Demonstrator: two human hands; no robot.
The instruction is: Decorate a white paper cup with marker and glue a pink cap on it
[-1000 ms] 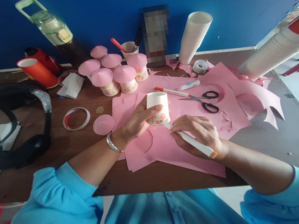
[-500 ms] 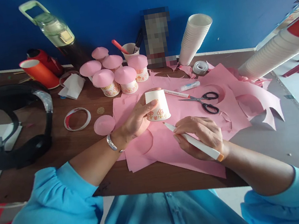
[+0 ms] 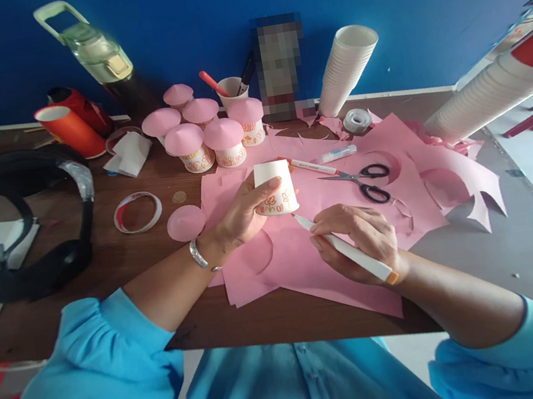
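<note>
Brown wooden tabletop [image 3: 194, 315] up front, and the right hand [image 3: 357, 242] had its fingers clamped on a slim white marker [image 3: 365, 261], tip near the rim! Fingers wrapped round it, the left hand [image 3: 243, 213] held an upturned white paper cup [image 3: 282, 198] (orange flowers and all) above pink paper sheets [image 3: 301, 258]. Beyond lay black-handled metal scissors [image 3: 355, 179]; farther back rose a deep blue wall [image 3: 197, 15].

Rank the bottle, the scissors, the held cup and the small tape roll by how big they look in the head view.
1. Bottle
2. Scissors and held cup, too alike to rank: one longer, one fuller
3. Small tape roll
</note>
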